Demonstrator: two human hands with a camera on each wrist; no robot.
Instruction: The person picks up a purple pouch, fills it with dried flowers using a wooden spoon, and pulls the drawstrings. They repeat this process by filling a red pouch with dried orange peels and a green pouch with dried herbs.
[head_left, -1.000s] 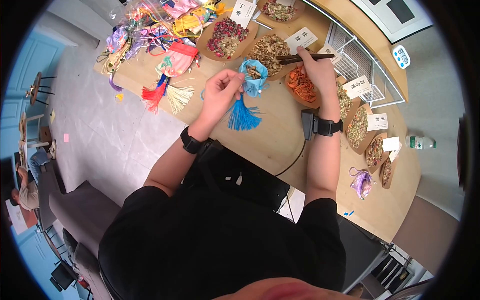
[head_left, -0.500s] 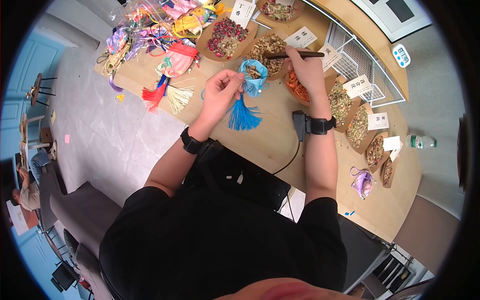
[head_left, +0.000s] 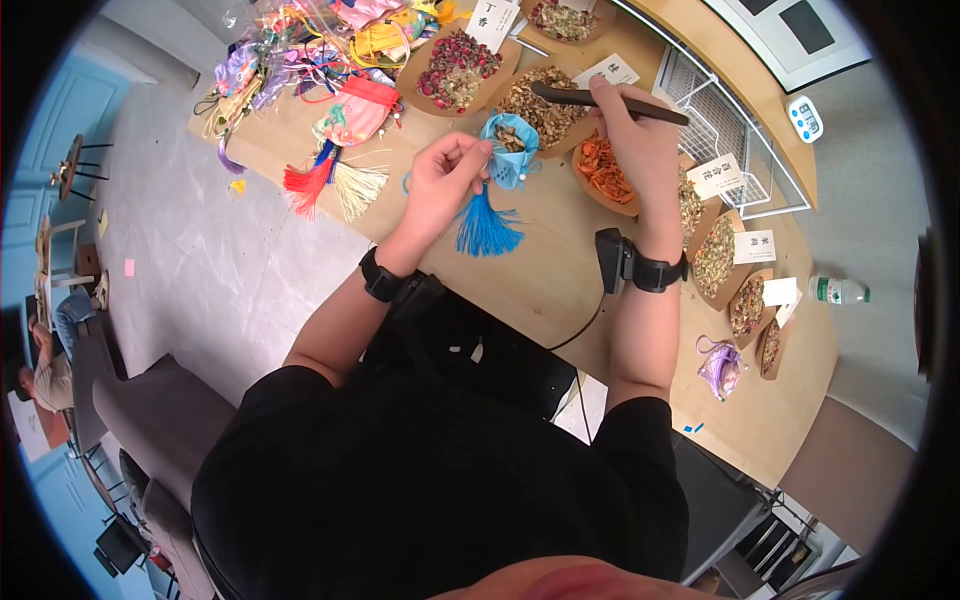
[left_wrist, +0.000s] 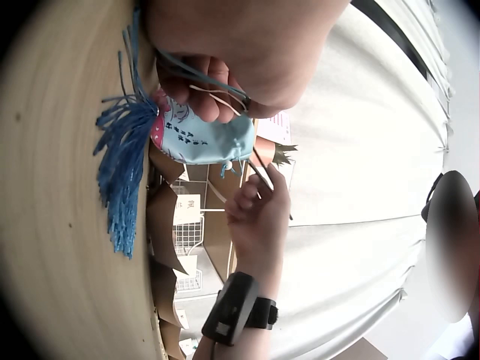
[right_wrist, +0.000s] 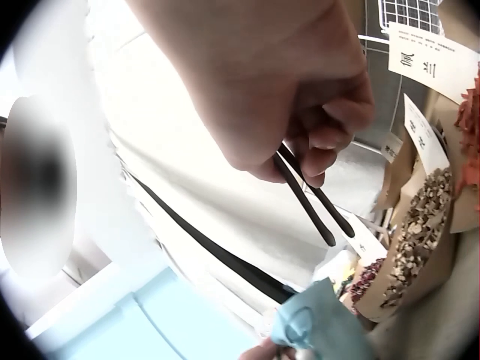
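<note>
My left hand [head_left: 442,178] pinches the edge of a small light-blue drawstring pouch [head_left: 514,172], whose mouth gapes and shows brown dried bits inside. A blue tassel [head_left: 488,225] hangs from the pouch onto the tabletop. My right hand [head_left: 638,145] grips dark wooden tweezers [head_left: 655,108]. Their two tips stand slightly apart with nothing between them in the right wrist view. From the head, the tips overlap the paper tray of brown chopped herb pieces [head_left: 555,120]. The tray of orange dried petals [head_left: 603,170] lies beside the right hand.
Several paper trays of dried flowers [head_left: 715,255] with name cards run along the table's far side, before a white wire rack [head_left: 715,130]. Coloured pouches [head_left: 360,110] pile up at the left. A purple pouch [head_left: 720,368] lies at the right, near a bottle [head_left: 838,290].
My right hand first moved left with the tweezers over the brown herb pieces, then drew back right, with the tweezers now tilted. The left hand and blue pouch stay nearly still.
</note>
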